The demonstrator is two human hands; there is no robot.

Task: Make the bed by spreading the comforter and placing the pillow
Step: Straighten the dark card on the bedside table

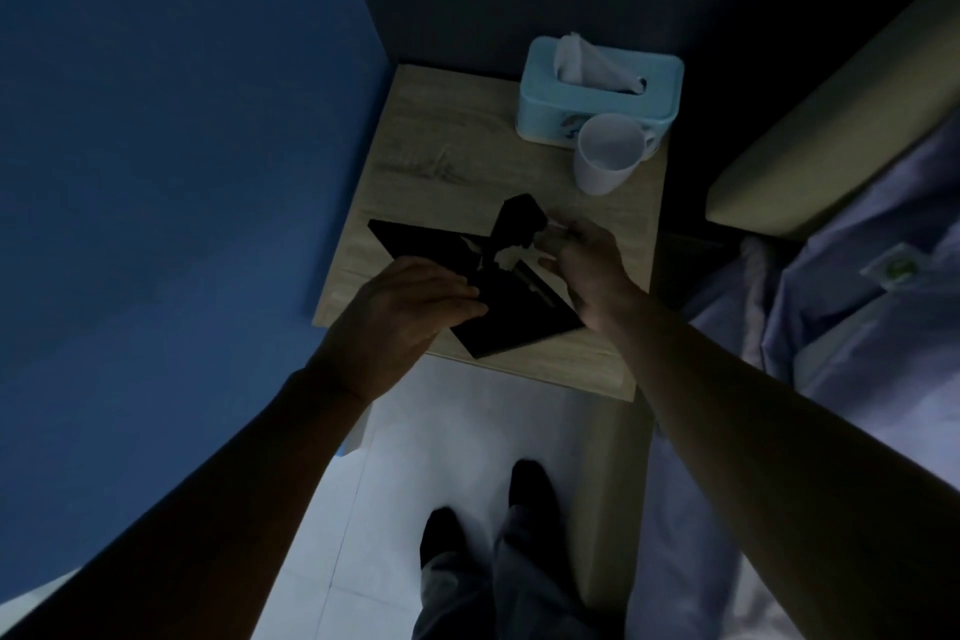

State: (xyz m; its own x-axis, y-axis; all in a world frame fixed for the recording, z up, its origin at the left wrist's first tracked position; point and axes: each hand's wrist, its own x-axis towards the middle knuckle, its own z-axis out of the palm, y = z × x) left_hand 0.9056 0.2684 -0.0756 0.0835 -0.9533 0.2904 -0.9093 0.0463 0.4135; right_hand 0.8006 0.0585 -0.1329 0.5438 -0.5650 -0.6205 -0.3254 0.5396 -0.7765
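The lilac comforter (841, 327) lies rumpled on the bed at the right edge of the view. No pillow is in sight. Both my hands are over the wooden bedside table (431, 146), away from the bed. My left hand (410, 312) rests with straight fingers on a flat black book-like object (519, 322) that lies on the table. My right hand (587, 265) has its fingers curled beside a small black object (519, 221) that sits on the flat one. The room is too dark to tell whether it grips anything.
A light blue tissue box (597, 114) and a white cup (605, 156) stand at the back of the table. A padded olive headboard (831, 120) rises at the right. A blue wall (156, 172) closes off the left. My feet (488, 525) stand on pale floor tiles.
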